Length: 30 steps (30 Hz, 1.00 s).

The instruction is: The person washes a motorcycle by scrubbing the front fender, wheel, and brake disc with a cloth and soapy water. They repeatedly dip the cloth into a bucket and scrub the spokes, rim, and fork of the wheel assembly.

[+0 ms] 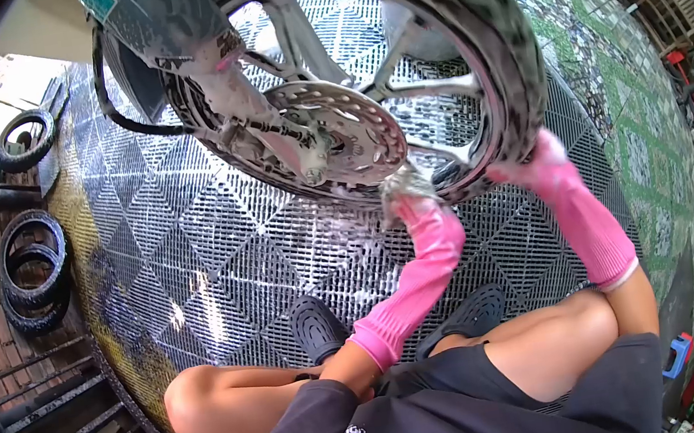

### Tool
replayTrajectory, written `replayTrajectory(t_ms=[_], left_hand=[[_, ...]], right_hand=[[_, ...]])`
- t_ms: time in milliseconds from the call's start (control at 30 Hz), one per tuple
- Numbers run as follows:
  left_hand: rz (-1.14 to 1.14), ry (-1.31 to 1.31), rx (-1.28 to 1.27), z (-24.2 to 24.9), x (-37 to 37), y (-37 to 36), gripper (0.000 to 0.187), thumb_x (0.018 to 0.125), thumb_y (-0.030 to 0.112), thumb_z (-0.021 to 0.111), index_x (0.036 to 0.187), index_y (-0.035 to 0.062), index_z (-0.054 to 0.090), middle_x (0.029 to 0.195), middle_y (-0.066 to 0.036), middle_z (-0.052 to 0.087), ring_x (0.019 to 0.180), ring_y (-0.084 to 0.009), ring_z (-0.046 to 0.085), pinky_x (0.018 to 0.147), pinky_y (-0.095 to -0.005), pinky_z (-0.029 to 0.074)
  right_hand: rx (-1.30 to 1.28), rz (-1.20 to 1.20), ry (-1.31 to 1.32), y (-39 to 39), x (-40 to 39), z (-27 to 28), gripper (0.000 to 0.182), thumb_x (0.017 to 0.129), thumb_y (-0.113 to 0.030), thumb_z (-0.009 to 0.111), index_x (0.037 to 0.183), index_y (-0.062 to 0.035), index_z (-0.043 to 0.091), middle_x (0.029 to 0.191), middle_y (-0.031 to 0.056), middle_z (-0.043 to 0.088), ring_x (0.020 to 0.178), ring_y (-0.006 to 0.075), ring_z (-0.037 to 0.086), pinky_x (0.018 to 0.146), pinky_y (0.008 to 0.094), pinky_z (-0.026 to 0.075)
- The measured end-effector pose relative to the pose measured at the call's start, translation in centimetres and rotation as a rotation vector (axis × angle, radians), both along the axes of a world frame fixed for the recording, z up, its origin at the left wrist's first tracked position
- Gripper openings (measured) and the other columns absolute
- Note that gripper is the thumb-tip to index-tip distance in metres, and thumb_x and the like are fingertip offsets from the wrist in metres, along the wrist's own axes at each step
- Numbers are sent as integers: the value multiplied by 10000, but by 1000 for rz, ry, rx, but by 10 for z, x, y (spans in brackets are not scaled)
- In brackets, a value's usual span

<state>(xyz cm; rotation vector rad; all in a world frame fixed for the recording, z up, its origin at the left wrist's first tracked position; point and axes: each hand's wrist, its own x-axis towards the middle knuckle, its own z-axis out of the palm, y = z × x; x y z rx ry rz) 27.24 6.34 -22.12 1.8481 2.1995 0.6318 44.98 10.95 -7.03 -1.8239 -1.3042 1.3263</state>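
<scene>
A soapy motorcycle front wheel (pixel 474 84) with pale spokes and a black tire (pixel 520 62) fills the upper middle. Its brake disc (pixel 336 135) and fork leg (pixel 230 92) carry white foam. My left hand (pixel 408 193), in a long pink glove, is at the lower rim beside the disc. Its fingers are closed around a wet, foamy greyish wad like a cloth, partly hidden against the wheel. My right hand (pixel 540 163), also pink-gloved and foam-covered, grips the tire's lower right edge; its fingers are somewhat blurred.
Dark grid floor tiles (pixel 218 233) lie wet under the wheel. Loose tires (pixel 33 262) rest at the left, above a metal grate (pixel 84 417). My clogs (pixel 473 309) are below the wheel. Green patterned paving (pixel 642 125) and a blue-and-red object (pixel 677 355) are at the right.
</scene>
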Motion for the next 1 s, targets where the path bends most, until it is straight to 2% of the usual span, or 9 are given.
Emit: replayTrajectory(t_ms=[67, 200, 367, 433, 533, 667, 767, 900, 1000], left_hand=[[-181, -15, 436, 0, 7, -22, 324, 926, 60, 619, 1227, -4, 518, 939, -130, 611, 833, -166, 607, 722, -339, 540], [-373, 186, 320, -47, -7, 4, 364, 889, 146, 673, 1205, 16, 550, 1183, -179, 627, 1048, -266, 623, 1024, -392, 485], [-585, -21, -9, -39, -109, -11, 155, 950, 209, 616, 1055, 97, 637, 1038, -83, 698, 1080, -241, 635, 1068, -470, 414], [-319, 43, 283, -47, -72, -12, 197, 921, 44, 551, 1099, 62, 633, 985, -75, 680, 951, -228, 624, 1057, -470, 426], [-150, 165, -176, -20, -28, -10, 232, 868, 29, 588, 1097, -7, 607, 893, -74, 647, 953, -195, 595, 1060, -430, 420], [-468, -154, -472, -1, -87, 15, 298, 887, 85, 659, 1176, 43, 599, 1187, -119, 574, 1168, -222, 503, 1138, -397, 330], [-314, 328, -384, -13, -68, 2, 237, 904, 27, 633, 1122, 117, 656, 1104, -69, 610, 1137, -197, 508, 1109, -401, 327], [-70, 231, 119, -74, -12, -43, 316, 916, -80, 442, 1223, -49, 510, 1142, -179, 568, 1161, -240, 531, 1076, -395, 449], [-52, -209, 306, -25, -1, -38, 231, 941, -40, 426, 1155, -29, 514, 1101, -177, 572, 1020, -228, 590, 935, -309, 539]], right_hand=[[192, -4, 79, 5, -24, 59, 913, 621, -155, 948, 1424, -85, 521, 1328, 68, 636, 1239, 223, 591, 1121, 381, 458], [560, 126, 255, 39, -20, 59, 902, 697, -305, 919, 1456, -89, 483, 1375, 94, 587, 1261, 226, 570, 1130, 406, 448], [545, 19, 450, 39, -15, 36, 856, 768, -190, 874, 1488, -81, 425, 1434, 100, 508, 1288, 237, 535, 1130, 398, 456], [618, 78, 338, 40, -11, 28, 860, 765, -152, 875, 1491, -87, 418, 1438, 95, 500, 1299, 242, 525, 1123, 400, 464], [601, 84, 454, 38, -13, 26, 854, 766, -155, 866, 1492, -83, 422, 1444, 86, 502, 1345, 239, 484, 1148, 421, 433], [167, -80, 316, 26, -17, 23, 1037, 685, -81, 882, 1547, -98, 306, 1465, 97, 497, 1364, 247, 463, 1182, 408, 383], [203, 22, 266, 7, 11, -40, 1000, 675, -18, 870, 1524, -84, 346, 1413, 83, 561, 1291, 233, 540, 1152, 392, 425], [133, 75, 328, 7, 2, 0, 882, 694, 7, 858, 1471, -88, 452, 1351, 65, 617, 1219, 217, 604, 1101, 391, 487], [230, 36, 353, 8, -20, 47, 863, 665, -56, 917, 1426, -73, 510, 1315, 72, 644, 1178, 214, 638, 1057, 379, 530]])
